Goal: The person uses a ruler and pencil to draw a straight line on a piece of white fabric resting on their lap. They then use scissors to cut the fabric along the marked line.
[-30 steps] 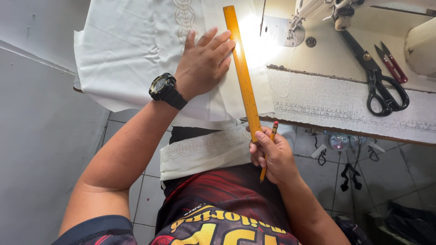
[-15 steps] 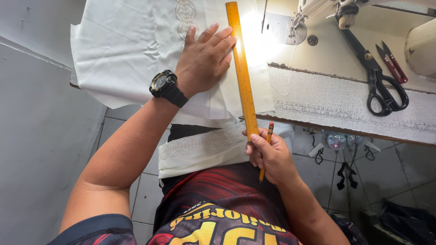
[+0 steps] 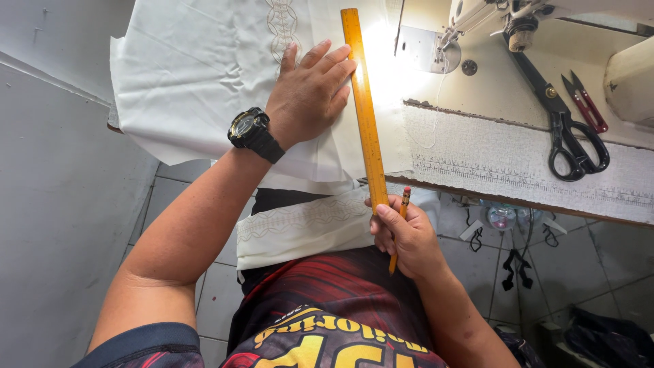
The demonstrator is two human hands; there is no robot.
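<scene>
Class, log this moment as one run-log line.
left hand: flat on white fabric | right hand: holds ruler end, pencil | scissors: idle on table

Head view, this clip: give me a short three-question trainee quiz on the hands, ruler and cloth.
1. True or false: the left hand lies flat on the white cloth.
2. Which two things does the right hand hold?
A. black scissors and red snips
B. yellow ruler and pencil
C. cloth and thread
3. Fill in: the black scissors lie on the table, to the ____ of the ruler in the picture.

Key
1. True; palm down, fingers spread beside the embroidered strip.
2. B; it grips the near end of the yellow ruler with the pencil alongside.
3. right, next to the red snips.
</scene>
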